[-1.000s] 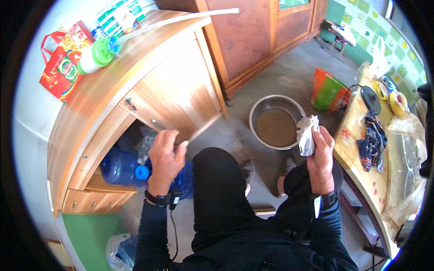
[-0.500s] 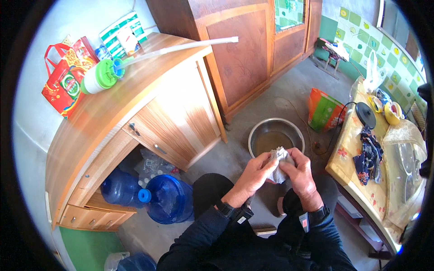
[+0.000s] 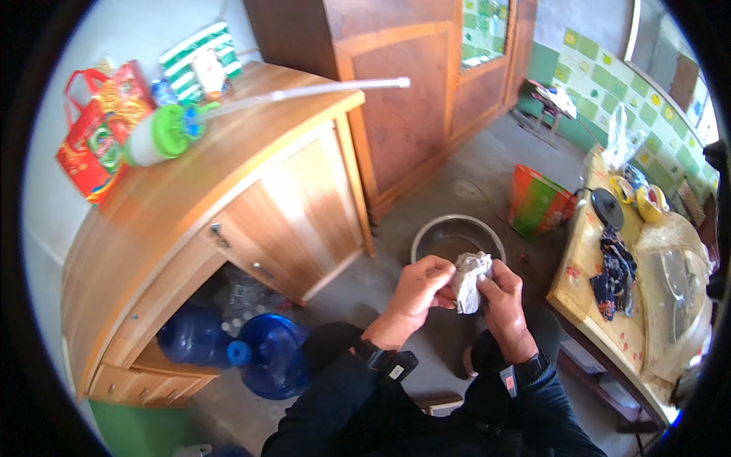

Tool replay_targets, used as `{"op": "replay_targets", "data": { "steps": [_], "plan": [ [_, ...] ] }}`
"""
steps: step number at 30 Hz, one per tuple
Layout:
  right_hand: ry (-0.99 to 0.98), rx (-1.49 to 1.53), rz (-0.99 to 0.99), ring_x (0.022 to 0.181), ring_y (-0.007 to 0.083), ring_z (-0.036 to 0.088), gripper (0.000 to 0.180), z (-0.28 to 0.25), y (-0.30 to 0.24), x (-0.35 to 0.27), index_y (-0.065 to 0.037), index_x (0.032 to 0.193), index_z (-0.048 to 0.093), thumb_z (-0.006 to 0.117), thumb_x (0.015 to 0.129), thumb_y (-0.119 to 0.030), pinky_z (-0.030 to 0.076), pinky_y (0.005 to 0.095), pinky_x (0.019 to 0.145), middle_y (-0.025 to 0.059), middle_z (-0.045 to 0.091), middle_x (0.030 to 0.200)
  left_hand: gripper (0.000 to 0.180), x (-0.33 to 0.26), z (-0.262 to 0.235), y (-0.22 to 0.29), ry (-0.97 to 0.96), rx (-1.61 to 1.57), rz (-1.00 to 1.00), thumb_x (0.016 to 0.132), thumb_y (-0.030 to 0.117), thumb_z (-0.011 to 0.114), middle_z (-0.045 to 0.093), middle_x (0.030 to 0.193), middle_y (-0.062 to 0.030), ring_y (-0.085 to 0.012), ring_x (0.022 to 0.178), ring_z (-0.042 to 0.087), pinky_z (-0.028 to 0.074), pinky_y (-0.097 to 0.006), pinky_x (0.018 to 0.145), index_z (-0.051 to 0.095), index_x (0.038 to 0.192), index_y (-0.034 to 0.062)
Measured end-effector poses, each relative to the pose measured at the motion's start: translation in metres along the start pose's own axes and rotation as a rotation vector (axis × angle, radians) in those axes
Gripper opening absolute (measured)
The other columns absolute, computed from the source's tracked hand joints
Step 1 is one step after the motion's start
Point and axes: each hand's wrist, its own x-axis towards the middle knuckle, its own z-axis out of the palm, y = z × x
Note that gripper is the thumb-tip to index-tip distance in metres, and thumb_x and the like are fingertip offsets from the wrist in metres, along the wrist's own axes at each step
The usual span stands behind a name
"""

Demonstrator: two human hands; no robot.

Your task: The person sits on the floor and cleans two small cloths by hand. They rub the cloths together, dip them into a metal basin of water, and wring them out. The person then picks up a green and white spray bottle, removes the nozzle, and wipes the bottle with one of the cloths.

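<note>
Hands (image 3: 457, 293) wringing cloth (image 3: 470, 280), above bowl rim (image 3: 426, 238)

The wad (image 3: 470, 280) looks like crumpled white cloth, matt and creased (paper is possible). The bowl (image 3: 434, 238) is dull metal. The cabinet (image 3: 228, 198) is glossy varnished wood; the water jugs (image 3: 266, 358) are translucent blue plastic; the floor (image 3: 487, 167) is rough grey concrete.

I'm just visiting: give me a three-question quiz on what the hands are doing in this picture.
1. True or false: both hands grip the crumpled white cloth.
2. What lies on the floor just beyond the hands? A) metal basin B) wooden stool C) broom
3. What blue things sit under the wooden cabinet?

Key:
1. True: left hand and right hand both hold it.
2. A, the metal basin.
3. Blue water jugs.
</note>
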Motion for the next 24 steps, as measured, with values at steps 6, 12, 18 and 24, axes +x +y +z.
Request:
{"op": "replay_targets", "data": {
  "steps": [6,12,18,24],
  "plan": [
    [-0.051,-0.217,0.037,0.098,0.0066,0.064,0.014,0.007,0.021,0.021,0.0,0.117,0.072,0.068,0.104,0.001,0.054,0.0269,0.086,-0.0004,0.073,0.104,0.023,0.023,-0.012,-0.02,0.065,0.067,0.114,0.108,0.02,0.077,0.073,0.093,0.0004,-0.0029,0.069,0.061,0.043,-0.022,0.055,0.074,0.124,0.0038],
    [-0.116,0.042,0.152,0.085,0.0106,0.064,0.052,0.034,0.058,0.048,-0.001,0.132,0.068,0.067,0.113,-0.05,0.053,0.0275,0.07,0.0032,0.07,0.098,0.008,0.035,-0.052,0.01,0.294,-0.137,0.294,0.098,0.007,0.071,0.074,0.098,-0.0062,-0.0134,0.089,0.069,0.056,-0.032,0.081,0.073,0.103,0.0004],
    [0.297,-0.074,0.674,0.071,0.0181,0.071,0.04,0.029,0.203,0.063,-0.003,0.107,0.069,0.08,0.103,-0.042,0.055,0.0328,0.061,0.0109,0.075,0.086,0.033,0.026,-0.086,0.051,0.435,-0.632,0.257,0.109,0.024,0.069,0.08,0.124,-0.0078,-0.0228,0.111,0.077,0.064,-0.04,0.089,0.075,0.136,0.0056],
    [0.519,0.389,0.888,0.102,0.033,0.076,0.081,-0.02,0.342,0.001,0.002,0.147,0.047,0.084,0.1,-0.053,0.064,0.0391,0.081,0.0259,0.072,0.122,0.044,0.011,-0.092,0.055,0.343,-0.645,0.294,0.111,0.048,0.064,0.081,0.119,-0.0082,-0.0289,0.103,0.078,0.062,-0.043,0.063,0.073,0.133,0.0107]
  ]
}}
